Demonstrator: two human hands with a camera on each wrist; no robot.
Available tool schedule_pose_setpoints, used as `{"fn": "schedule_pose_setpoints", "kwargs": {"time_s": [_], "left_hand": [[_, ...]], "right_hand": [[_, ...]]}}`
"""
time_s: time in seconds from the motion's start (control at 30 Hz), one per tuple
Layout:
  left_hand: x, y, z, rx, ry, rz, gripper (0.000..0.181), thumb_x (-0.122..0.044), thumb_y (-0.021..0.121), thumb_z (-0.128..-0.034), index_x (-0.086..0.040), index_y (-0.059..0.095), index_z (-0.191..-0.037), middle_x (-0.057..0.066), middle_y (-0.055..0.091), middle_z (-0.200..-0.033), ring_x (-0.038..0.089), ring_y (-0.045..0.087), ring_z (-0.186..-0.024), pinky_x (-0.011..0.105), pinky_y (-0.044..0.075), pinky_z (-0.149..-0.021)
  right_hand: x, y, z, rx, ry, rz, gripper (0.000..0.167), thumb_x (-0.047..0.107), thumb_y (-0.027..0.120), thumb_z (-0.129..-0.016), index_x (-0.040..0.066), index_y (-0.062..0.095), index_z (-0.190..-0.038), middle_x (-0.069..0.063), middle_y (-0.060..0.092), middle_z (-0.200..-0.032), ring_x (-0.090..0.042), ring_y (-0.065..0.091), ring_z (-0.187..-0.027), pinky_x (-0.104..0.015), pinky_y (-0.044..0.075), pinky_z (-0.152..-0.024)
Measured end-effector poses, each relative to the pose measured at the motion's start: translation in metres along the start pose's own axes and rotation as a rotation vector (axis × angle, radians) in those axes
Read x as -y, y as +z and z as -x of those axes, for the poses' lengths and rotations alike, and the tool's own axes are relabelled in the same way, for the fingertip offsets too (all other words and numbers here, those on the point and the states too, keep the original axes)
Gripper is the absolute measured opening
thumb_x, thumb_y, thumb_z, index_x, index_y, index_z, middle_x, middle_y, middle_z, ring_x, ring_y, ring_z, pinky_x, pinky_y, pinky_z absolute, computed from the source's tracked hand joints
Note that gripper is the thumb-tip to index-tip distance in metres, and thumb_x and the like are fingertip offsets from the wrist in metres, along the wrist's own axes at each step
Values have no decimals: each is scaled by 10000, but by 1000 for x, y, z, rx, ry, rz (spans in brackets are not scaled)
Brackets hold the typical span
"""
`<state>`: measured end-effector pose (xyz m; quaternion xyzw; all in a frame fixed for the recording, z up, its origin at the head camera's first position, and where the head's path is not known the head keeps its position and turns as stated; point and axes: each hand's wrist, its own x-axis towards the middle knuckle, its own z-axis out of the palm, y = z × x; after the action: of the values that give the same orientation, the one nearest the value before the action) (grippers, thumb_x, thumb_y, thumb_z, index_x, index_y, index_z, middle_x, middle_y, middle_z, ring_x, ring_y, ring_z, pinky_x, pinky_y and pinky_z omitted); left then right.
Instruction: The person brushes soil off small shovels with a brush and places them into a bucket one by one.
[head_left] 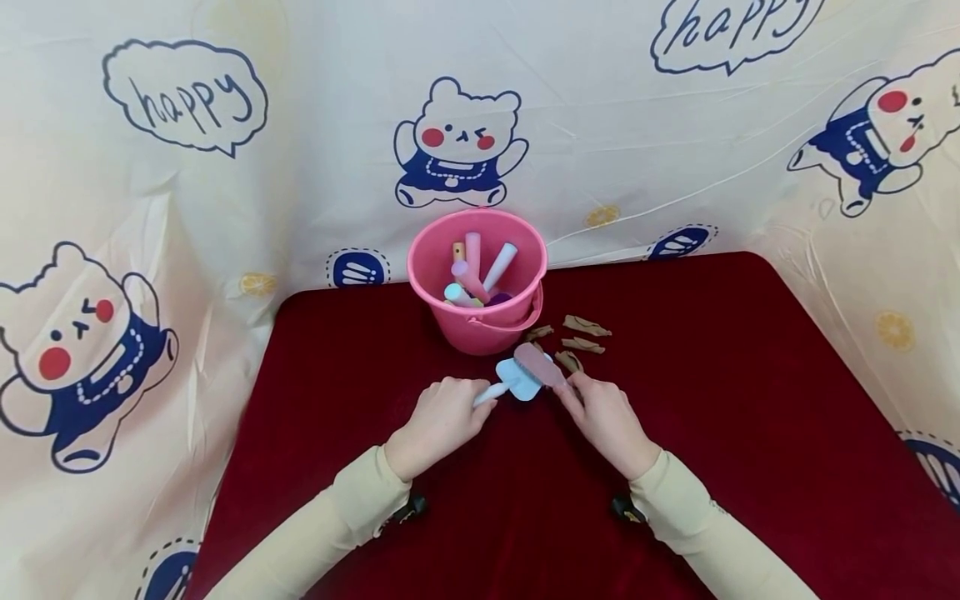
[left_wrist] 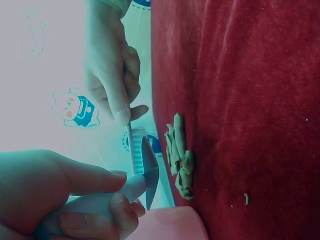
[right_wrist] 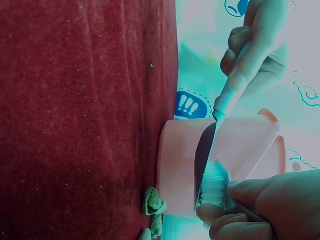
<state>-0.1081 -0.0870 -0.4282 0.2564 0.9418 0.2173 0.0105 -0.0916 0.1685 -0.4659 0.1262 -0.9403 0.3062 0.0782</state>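
Observation:
My left hand [head_left: 441,423] grips the pale blue handle of a small toy shovel [head_left: 522,385], its blade raised above the dark red cloth. The right hand [head_left: 613,421] holds a pink brush [head_left: 537,364] by its handle. White bristles [right_wrist: 214,186] touch the blade of the shovel in the right wrist view. Both tools meet just in front of a pink bucket [head_left: 480,333]. Several dry, curled brown pieces [head_left: 583,344] lie on the cloth behind and to the right of the brush; one is partly hidden behind it.
The bucket stands near the table's back edge, with several pastel handles [head_left: 474,252] sticking up inside and its handle hanging down at the right. A white curtain [head_left: 322,150] with printed bears surrounds the red-covered table [head_left: 337,358]. Tiny crumbs [left_wrist: 246,199] dot the cloth.

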Motion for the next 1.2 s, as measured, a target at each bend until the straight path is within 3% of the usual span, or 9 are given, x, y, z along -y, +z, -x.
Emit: {"fn": "schedule_pose_setpoints", "kwargs": {"time_s": [0.4,0.67,0.97,1.2], "left_hand": [[-2,1,0,1,4,7,216,-169,744,-973,-131,622,-798,-52,465,-596,105,416,-479,260,353,-430],[-3,1,-3,-24,2,-20,281,-183,736,-978,-144,574,-752,-42,441,-581,125,421,-484,287,362,-436],[-4,2,-2,-2,19,-10,240,-173,740,-976,-129,603,-784,-47,460,-597,108,414,-482,269,364,-430],[-6,1,-3,-3,21,-28,295,-167,743,-974,-141,557,-747,-46,441,-587,119,433,-498,291,385,-451]], "right_hand": [[2,-4,1,2,16,7,240,204,656,-1041,82,606,-841,57,408,-596,-74,376,-483,-249,375,-448],[8,-2,4,4,-123,33,231,215,668,-1030,140,589,-826,88,419,-613,-51,365,-508,-230,375,-481],[-4,-4,6,-53,-52,61,220,173,692,-1014,92,595,-835,53,414,-598,-75,369,-497,-252,366,-457],[1,2,11,-83,-155,100,224,202,713,-1001,120,582,-839,81,444,-630,-65,387,-503,-239,383,-456]]}}
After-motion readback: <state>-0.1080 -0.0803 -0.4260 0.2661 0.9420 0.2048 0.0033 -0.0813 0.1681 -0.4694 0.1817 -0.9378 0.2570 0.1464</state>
